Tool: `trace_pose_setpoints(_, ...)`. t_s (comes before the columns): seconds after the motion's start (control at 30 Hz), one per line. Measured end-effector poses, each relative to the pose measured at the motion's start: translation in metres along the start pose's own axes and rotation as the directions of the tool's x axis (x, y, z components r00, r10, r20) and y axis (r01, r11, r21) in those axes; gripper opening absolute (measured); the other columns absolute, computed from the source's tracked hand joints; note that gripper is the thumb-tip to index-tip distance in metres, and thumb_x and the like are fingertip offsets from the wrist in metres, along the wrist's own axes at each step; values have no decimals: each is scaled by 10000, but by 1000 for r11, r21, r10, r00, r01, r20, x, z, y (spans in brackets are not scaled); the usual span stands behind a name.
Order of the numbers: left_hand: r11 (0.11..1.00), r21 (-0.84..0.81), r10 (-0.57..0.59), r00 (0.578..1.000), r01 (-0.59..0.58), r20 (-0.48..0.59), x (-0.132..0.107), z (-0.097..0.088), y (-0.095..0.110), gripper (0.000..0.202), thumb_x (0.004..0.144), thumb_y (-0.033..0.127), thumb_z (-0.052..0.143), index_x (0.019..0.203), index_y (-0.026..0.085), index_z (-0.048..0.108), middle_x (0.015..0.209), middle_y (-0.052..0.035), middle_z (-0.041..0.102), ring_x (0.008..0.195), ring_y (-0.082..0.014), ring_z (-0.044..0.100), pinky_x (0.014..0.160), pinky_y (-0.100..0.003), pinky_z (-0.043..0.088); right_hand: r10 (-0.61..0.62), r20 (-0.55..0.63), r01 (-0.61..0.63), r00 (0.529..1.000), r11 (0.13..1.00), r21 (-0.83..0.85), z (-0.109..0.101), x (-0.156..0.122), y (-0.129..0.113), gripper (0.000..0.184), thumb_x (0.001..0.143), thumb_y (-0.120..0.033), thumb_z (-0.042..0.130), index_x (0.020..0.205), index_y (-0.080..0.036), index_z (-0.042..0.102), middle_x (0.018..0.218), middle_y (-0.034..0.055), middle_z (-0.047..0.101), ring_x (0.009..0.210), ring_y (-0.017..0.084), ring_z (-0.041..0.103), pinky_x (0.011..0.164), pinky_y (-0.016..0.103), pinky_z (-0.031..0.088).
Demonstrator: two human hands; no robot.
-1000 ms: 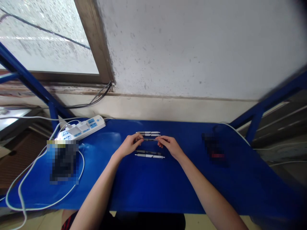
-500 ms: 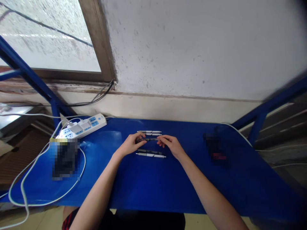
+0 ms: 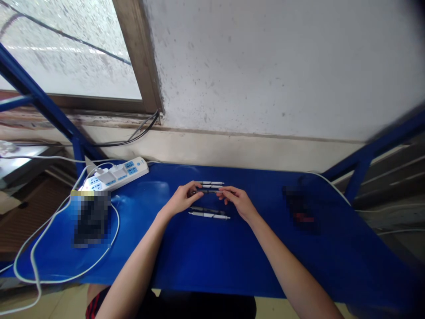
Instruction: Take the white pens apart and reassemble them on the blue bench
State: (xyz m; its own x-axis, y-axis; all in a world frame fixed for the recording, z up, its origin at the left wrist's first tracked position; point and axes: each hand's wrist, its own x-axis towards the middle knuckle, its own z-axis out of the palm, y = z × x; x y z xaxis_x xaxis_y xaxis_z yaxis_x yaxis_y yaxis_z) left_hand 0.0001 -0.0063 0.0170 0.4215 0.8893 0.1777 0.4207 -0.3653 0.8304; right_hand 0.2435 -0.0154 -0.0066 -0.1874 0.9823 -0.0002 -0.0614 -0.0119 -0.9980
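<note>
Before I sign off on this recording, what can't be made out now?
All in the head view:
Farthest white pen: left end hidden by the left grip.
Middle dark pen: right end covered by the right grip.
Left-side object: pixelated.
Right-side object: pixelated.
Window: cut off by top and left edges.

Bright daylight fills a brown-framed window (image 3: pixel 73 66) beside a white, dark-flecked wall (image 3: pixel 259 57), its lower band cream. Blue metal bars (image 3: pixel 51 110) slant up at both ends of a glossy blue table (image 3: pixel 212 257), with pale yellowish floor (image 3: pixel 270 306) visible below its near edge.
</note>
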Motion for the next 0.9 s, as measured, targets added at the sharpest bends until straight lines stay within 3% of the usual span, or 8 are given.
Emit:
trace_pose_setpoints(0.13, 1000, 16, -12, 1000, 12, 8, 0, 0, -1, 358, 933, 443, 422, 811, 154, 594, 628, 16, 544, 559, -106, 454, 554, -224, 342, 11, -3, -11, 1000, 1000, 14, -1, 0, 1, 299, 781, -421, 687, 963, -184, 708, 895, 110, 741, 789, 220, 672, 593, 297, 456)
trace_pose_setpoints(0.3, 1000, -20, -2, 1000, 1, -17, 0, 1, -2, 286, 899, 435, 505, 957, 166, 584, 625, 39, 538, 542, -99, 441, 534, -210, 336, -3, 20, 3, 1000, 1000, 24, -1, 1, 2, 316, 804, -403, 668, 1036, -189, 677, 937, 114, 737, 803, 216, 672, 602, 300, 467)
trace_pose_setpoints(0.43, 999, 21, -43, 998, 44, -54, 1, 1, -3, 404, 947, 441, 392, 708, 157, 555, 584, 23, 530, 528, -98, 445, 531, -218, 327, 4, 4, -4, 1000, 1000, 27, -1, 1, 3, 402, 791, -411, 672, 1122, -185, 630, 936, 117, 731, 794, 217, 667, 588, 299, 472)
trace_pose_setpoints(0.5, 997, 36, -60, 993, 64, -102, 1, 0, -3, 422, 949, 441, 383, 673, 162, 535, 558, 26, 515, 520, -98, 440, 529, -219, 323, -2, -36, 3, 999, 999, 42, -3, 2, 4, 439, 783, -410, 674, 1153, -186, 604, 897, 101, 727, 749, 200, 653, 567, 289, 466)
trace_pose_setpoints(0.73, 996, -7, -87, 969, 88, -229, 3, -2, -11, 249, 903, 399, 482, 855, 179, 588, 648, 19, 601, 568, -114, 517, 558, -219, 376, 25, -340, 29, 940, 988, 153, -21, 9, 5, 332, 737, -356, 681, 1021, -194, 624, 627, -13, 615, 529, 131, 536, 478, 260, 396)
trace_pose_setpoints(0.9, 997, -34, -77, 978, 71, -193, 3, 0, -11, 229, 898, 378, 491, 877, 177, 598, 644, 16, 612, 566, -114, 530, 559, -217, 387, 32, -332, 35, 943, 980, 194, -20, 9, 6, 356, 725, -355, 682, 1035, -192, 612, 651, -5, 629, 554, 137, 550, 492, 266, 404)
